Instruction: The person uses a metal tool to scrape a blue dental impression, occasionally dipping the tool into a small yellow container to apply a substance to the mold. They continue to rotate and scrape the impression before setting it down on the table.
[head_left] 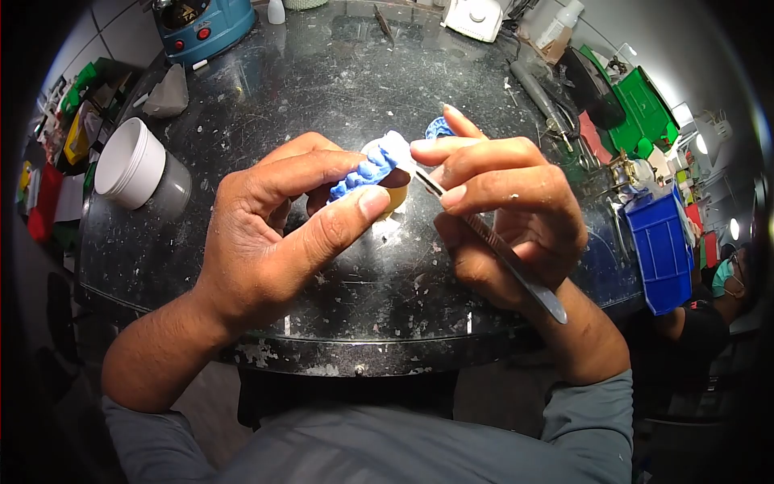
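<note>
My left hand (282, 214) pinches a blue dental model (364, 175) with a row of teeth between thumb and fingers, above the black table. A white part (395, 149) sits at the model's right end, where my right index fingertip comes close to it. In my right hand (504, 194) is a slim metal scalpel (504, 252), its handle slanting down toward my wrist and its tip at the white part. Another blue piece (438, 127) shows partly behind my right fingers. Under the model, a yellow round thing (397, 198) is partly hidden.
On the scratched black table (355, 282) stand a white tub (129, 165) at left and a blue machine (205, 32) at back left. Tweezers (384, 24) lie far back. A handpiece (540, 93) and a blue bin (657, 250) are at right. A masked person (701, 323) sits beyond.
</note>
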`<action>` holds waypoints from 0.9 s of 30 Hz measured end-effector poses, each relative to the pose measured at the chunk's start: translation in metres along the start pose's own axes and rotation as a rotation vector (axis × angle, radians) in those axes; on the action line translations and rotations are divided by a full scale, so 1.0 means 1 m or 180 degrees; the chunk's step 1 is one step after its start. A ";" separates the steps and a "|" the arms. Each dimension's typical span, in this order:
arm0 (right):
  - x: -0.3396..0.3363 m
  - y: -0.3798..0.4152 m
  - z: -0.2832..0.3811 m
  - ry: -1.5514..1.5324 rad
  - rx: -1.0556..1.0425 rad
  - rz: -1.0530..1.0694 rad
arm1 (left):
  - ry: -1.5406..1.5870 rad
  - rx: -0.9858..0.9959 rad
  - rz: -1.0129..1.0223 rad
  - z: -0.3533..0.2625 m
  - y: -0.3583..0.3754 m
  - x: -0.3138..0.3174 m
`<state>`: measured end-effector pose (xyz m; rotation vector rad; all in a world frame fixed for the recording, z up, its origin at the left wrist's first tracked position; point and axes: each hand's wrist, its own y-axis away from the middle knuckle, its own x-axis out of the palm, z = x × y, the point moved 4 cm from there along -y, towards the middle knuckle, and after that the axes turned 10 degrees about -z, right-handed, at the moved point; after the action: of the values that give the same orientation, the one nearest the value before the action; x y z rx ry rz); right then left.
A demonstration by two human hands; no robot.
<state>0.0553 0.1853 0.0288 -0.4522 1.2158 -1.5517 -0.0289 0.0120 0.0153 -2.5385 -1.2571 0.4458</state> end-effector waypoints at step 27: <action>0.000 0.001 0.001 -0.0028 0.0055 -0.0063 | 0.0161 -0.0048 -0.0080 0.001 0.000 0.000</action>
<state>0.0563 0.1852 0.0282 -0.4607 1.1934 -1.5745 -0.0296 0.0125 0.0142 -2.5270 -1.2774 0.3658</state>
